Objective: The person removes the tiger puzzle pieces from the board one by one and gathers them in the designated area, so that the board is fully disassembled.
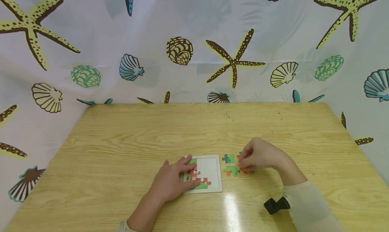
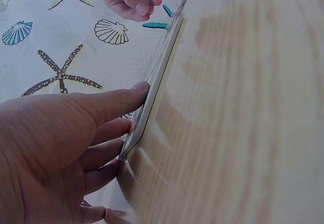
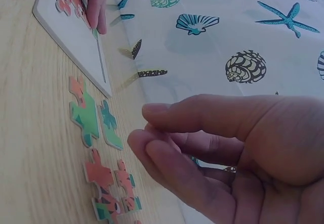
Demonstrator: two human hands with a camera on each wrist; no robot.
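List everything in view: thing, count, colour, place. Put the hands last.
Table: one, light wood grain, fills the lower frame.
Puzzle tray: one, white, near the table's front, partly filled on its left side.
Fitted pieces: count unclear, green and orange, in the tray's left part.
Loose pieces: several, green, teal and orange, on the table right of the tray.
Curtain: one, white with starfish and shells, behind the table.
Black object: one, by the right sleeve.
Left hand: rests on the tray's left side.
Right hand: fingers curled over the loose pieces.
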